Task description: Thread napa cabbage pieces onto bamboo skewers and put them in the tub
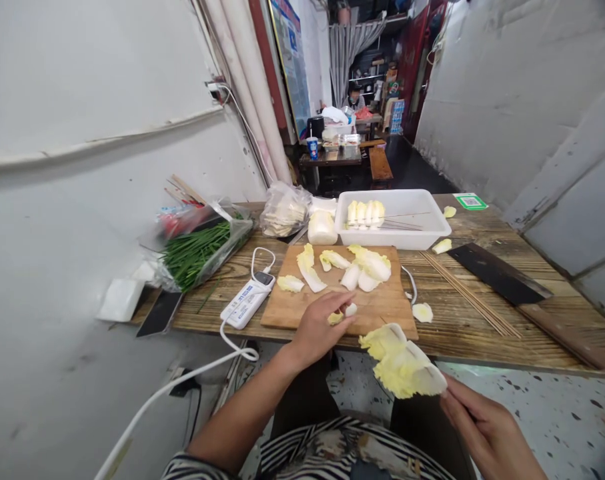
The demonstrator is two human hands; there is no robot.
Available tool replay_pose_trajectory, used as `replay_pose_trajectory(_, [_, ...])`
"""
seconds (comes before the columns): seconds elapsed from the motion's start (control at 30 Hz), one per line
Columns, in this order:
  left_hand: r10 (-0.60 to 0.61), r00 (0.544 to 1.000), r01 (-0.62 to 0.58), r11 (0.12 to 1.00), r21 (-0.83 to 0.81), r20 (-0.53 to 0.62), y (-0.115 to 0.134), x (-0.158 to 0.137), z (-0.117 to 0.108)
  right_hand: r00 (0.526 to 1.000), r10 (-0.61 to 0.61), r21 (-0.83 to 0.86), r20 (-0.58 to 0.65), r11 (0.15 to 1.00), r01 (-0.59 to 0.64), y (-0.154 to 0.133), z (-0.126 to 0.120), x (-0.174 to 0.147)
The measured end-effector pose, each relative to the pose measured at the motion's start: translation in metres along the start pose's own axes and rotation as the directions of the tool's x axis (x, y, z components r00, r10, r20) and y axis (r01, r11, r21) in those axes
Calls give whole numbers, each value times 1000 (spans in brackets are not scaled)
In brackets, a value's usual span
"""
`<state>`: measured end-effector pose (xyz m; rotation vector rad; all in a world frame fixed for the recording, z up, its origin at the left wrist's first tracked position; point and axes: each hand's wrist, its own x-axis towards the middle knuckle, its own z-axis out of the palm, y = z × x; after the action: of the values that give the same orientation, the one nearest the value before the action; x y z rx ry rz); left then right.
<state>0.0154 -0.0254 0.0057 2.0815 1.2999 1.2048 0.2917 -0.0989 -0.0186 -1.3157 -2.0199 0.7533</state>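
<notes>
My left hand (322, 325) is over the front of the wooden cutting board (377, 317), its fingers curled around a small napa cabbage leaf (335, 318). The palm and fingers partly hide that leaf. Off the board's near edge, my right hand (487, 423) pinches overlapping napa cabbage leaves (405, 367) by their right end, pale ribs and yellow frilled edges showing. Whether a skewer runs through them I cannot tell. Several loose leaves (311, 270) lie on the back half of the board, with a thicker cluster (368, 267) at its right.
Behind the board a white plastic tray (422, 233) holds skewered cabbage. Bamboo skewers (475, 297) and a large cleaver (502, 273) lie to the right. Leftward are a white power strip (247, 301) with its cord and a bag of green chives (202, 250).
</notes>
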Motion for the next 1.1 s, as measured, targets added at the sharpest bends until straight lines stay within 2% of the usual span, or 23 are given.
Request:
replay_pose_trajectory(0.1, [-29,999,29,1000,-10,-22,0,3,-2,1000,20,42,-24,999,-19,-5,1,3])
replay_pose_trajectory(0.2, [-146,985,141,988,-62,-87,5,7,-5,998,51,94,-47,994,-46,-11,1,5])
replay_pose_trajectory(0.3, [-279,958,256,937,-240,-68,10,12,-10,996,83,126,-36,989,-78,-12,1,5])
replay_pose_trajectory(0.43, [-377,926,328,810,-486,-3,11,15,-17,995,97,126,-34,988,-92,-10,2,5])
replay_pose_trajectory(0.67, [-418,908,389,799,-459,42,13,7,-19,996,83,141,-29,987,-78,-15,1,8])
replay_pose_trajectory(0.9, [-438,894,372,602,-707,97,20,4,-7,996,87,153,-29,985,-81,-17,1,8])
replay_pose_trajectory(1.1, [-467,870,425,553,-717,157,18,2,3,997,74,129,-13,989,-72,-18,2,7])
